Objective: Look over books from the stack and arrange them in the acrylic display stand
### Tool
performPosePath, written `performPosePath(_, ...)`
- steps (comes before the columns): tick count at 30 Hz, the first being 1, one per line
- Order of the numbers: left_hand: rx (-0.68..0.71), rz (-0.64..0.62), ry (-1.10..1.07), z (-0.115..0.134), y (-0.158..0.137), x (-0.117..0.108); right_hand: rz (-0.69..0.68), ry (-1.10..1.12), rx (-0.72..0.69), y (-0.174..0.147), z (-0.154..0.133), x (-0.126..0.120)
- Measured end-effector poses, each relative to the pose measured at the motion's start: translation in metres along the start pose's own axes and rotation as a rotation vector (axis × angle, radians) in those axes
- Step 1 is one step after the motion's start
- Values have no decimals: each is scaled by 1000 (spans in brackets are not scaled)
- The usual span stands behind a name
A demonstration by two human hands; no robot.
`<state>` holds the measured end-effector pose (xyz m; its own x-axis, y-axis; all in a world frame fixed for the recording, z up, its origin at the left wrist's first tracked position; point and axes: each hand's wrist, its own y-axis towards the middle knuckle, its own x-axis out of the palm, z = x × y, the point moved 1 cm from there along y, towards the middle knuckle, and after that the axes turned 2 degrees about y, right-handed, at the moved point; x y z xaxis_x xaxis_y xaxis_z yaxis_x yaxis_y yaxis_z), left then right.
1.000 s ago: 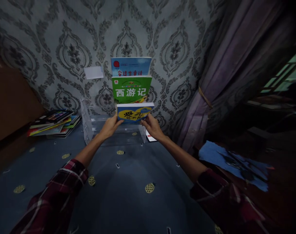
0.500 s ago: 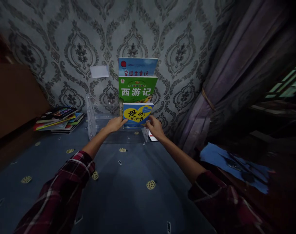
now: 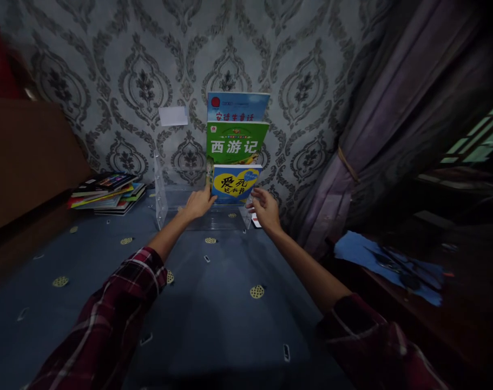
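A clear acrylic rack (image 3: 160,189) stands against the wall, with three books stepped in its right part. At the front is a blue book (image 3: 225,198) with a yellow heart on its cover. Behind it rise a green book (image 3: 237,146) and a light blue book (image 3: 246,103). My left hand (image 3: 198,205) is at the front book's left edge, index finger pointing up, thumb by the lower corner. Just off the right edge, my right hand (image 3: 266,208) has its fingers apart and holds nothing.
A pile of books (image 3: 108,192) lies left of the rack, near a brown box (image 3: 27,157). A white card (image 3: 173,116) shows above the rack's left part. To the right hang a tied curtain (image 3: 327,184) and, lower, a blue cloth (image 3: 360,252) with dark tools on it.
My right hand has let go of the front book and drawn slightly away. My left fingers have loosened, the index finger now raised along the edge. The view has shifted a little.
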<state>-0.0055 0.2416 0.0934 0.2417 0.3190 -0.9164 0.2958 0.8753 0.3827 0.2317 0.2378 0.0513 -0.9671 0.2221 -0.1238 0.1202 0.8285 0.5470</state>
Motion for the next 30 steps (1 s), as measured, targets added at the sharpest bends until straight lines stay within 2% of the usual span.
performPosePath(5,75,91,84,-2,-21,4,-50,-8,41,-46,5,4)
performPosePath(8,123,144,127,-13,-43,8,-180,-9,88,-80,6,16)
performPosePath(10,167,203,167,-29,-61,9,-289,-16,125,-102,6,26)
performPosePath(13,204,268,240,-68,-92,2,-400,-3,181,-127,6,41)
performPosePath(15,84,275,288,-103,-108,-10,-440,-18,199,-137,5,48)
performPosePath(19,-285,355,364,-176,-120,-44,-459,-75,179,-143,2,51)
performPosePath(21,-524,313,429,-207,-116,-58,-470,-91,166,-143,-1,49)
performPosePath(22,-599,272,460,-221,-113,-63,-477,-97,161,-142,-2,48)
performPosePath(24,-660,196,500,-242,-106,-68,-488,-111,154,-141,-4,47)
performPosePath(30,-598,70,538,-277,-90,-61,-489,-151,184,-140,-9,45)
